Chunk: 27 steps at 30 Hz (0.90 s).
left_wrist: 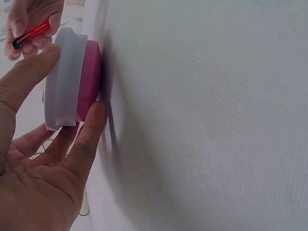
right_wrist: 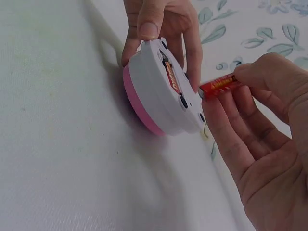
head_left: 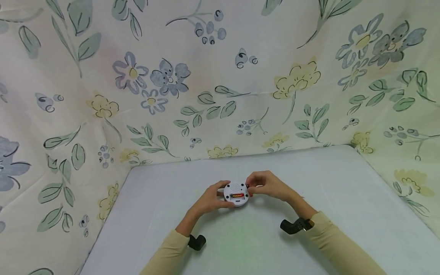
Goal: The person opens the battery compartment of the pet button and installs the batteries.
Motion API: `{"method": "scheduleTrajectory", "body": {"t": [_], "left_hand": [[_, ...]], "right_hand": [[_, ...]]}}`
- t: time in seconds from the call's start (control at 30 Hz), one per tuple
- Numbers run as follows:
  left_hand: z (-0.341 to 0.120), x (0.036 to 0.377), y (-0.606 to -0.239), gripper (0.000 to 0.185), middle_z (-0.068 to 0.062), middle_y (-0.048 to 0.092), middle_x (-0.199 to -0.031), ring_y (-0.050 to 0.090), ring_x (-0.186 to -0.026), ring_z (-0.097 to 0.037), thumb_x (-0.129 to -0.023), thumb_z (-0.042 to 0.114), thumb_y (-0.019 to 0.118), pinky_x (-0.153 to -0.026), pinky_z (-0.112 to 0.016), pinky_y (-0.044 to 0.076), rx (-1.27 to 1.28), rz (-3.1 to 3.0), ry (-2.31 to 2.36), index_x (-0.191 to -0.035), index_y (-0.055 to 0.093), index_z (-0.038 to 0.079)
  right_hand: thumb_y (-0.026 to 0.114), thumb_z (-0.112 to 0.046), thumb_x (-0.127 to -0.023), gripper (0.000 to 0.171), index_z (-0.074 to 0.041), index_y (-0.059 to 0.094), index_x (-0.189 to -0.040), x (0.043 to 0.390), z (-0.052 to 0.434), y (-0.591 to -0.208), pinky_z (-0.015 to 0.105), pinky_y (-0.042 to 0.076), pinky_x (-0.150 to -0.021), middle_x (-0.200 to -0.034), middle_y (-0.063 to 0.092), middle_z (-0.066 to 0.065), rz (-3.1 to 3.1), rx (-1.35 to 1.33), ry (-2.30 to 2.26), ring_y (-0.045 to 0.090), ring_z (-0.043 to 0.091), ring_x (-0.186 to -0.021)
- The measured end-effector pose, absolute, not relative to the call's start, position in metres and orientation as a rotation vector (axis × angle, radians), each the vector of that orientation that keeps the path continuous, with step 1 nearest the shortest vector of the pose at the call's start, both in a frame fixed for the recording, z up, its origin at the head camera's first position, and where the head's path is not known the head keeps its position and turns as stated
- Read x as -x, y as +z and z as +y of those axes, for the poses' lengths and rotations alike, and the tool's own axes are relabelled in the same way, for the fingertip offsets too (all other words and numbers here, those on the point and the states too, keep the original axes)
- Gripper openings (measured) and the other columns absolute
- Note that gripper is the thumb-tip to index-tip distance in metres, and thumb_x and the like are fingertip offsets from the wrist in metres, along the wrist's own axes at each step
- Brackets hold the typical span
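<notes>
A round white device (head_left: 235,187) with a pink underside (right_wrist: 139,107) is tilted so that its back faces up, showing a patch of speaker holes, small dark feet and an uncovered battery slot. Inside the slot lies a red battery (right_wrist: 171,77). My left hand (head_left: 210,199) grips the device by its rim, thumb on the near side and fingers round the far side. Just right of the device, my right hand (head_left: 269,186) pinches a second red battery (right_wrist: 220,87) with a black end between thumb and fingers. The silver end of that battery points toward the device.
A pale cloth-covered table (head_left: 343,183) lies under both hands. Floral fabric (head_left: 220,76) hangs behind it and along the sides. Black wrist cameras (head_left: 197,242) are strapped at both cuffs.
</notes>
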State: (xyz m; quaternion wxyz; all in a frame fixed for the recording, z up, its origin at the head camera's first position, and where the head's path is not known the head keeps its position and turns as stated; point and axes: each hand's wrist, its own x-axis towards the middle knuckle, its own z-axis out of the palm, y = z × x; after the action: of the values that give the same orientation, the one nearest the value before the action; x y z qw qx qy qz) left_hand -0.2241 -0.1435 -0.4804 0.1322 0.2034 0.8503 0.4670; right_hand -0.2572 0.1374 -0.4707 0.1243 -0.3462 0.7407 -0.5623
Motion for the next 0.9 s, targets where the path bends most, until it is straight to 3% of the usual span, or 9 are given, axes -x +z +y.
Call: {"method": "scheduleTrajectory", "body": {"t": [0.37,0.57,0.73,0.9], "left_hand": [[-0.144,0.224,-0.479,0.079,-0.012,0.051,-0.146,0.061,-0.117,-0.034,-0.085,0.021,0.086,-0.095,-0.047,0.05,-0.591,2.461,1.355,-0.151,0.045,0.006],[-0.144,0.225,-0.48,0.079,-0.012,0.052,-0.145,0.061,-0.117,-0.034,-0.085,0.021,0.086,-0.095,-0.048,0.049,-0.581,2.456,1.357,-0.151,0.046,0.007],[-0.144,0.225,-0.481,0.078,-0.013,0.051,-0.145,0.061,-0.117,-0.034,-0.084,0.022,0.086,-0.095,-0.048,0.05,-0.574,2.462,1.348,-0.15,0.047,0.008],[-0.144,0.225,-0.48,0.078,-0.012,0.05,-0.147,0.06,-0.118,-0.035,-0.085,0.022,0.086,-0.096,-0.048,0.05,-0.574,2.464,1.342,-0.151,0.046,0.008]], "right_hand": [[0.073,-0.002,-0.093,0.021,0.01,0.064,-0.109,0.257,0.133,-0.47,0.029,0.052,-0.078,-0.103,0.065,0.02,2.111,1.032,-1.699,0.061,0.025,-0.089],[0.069,-0.001,-0.096,0.023,0.014,0.058,-0.11,0.258,0.137,-0.477,0.038,0.056,-0.077,-0.101,0.062,0.02,2.026,0.989,-1.765,0.064,0.03,-0.085],[0.067,-0.001,-0.097,0.016,0.008,0.057,-0.107,0.257,0.138,-0.478,0.044,0.058,-0.08,-0.099,0.063,0.023,1.989,0.929,-1.783,0.069,0.037,-0.087],[0.066,0.0,-0.098,0.013,0.006,0.058,-0.106,0.258,0.139,-0.48,0.042,0.058,-0.079,-0.097,0.065,0.025,1.987,0.91,-1.786,0.069,0.038,-0.088]]}}
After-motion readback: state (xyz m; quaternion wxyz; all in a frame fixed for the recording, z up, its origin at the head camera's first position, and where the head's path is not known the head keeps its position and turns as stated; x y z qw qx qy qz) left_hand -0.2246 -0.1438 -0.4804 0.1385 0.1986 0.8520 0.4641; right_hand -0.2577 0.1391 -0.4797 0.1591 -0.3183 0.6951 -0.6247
